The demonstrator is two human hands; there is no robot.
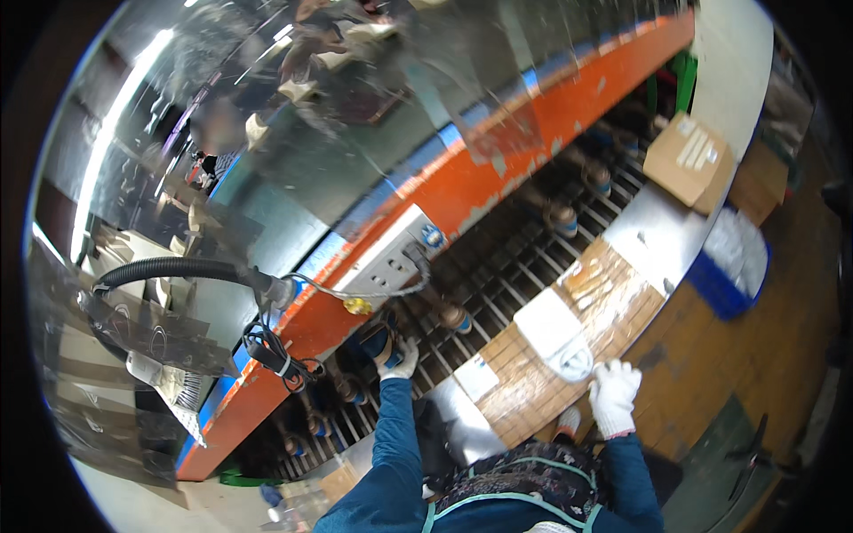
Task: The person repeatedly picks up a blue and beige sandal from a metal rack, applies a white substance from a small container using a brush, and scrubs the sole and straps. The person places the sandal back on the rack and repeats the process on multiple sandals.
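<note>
My left hand, in a white glove, is closed on a dark navy shoe-like piece with a tan edge, at the bar rack under the orange beam. Part of that piece lies in shadow, so its full shape is hidden. My right hand, also gloved in white, is over the near edge of the ledge with its fingers slightly apart and nothing visible in it. Just left of it lies a bunched white cloth, against a flat white pad on the taped brown cardboard.
Above the metal-bar rack runs an orange beam carrying a socket strip. Several blue-and-tan round ends stick out along the rack. A black hose and brush hang left. At right are a carton and blue bin.
</note>
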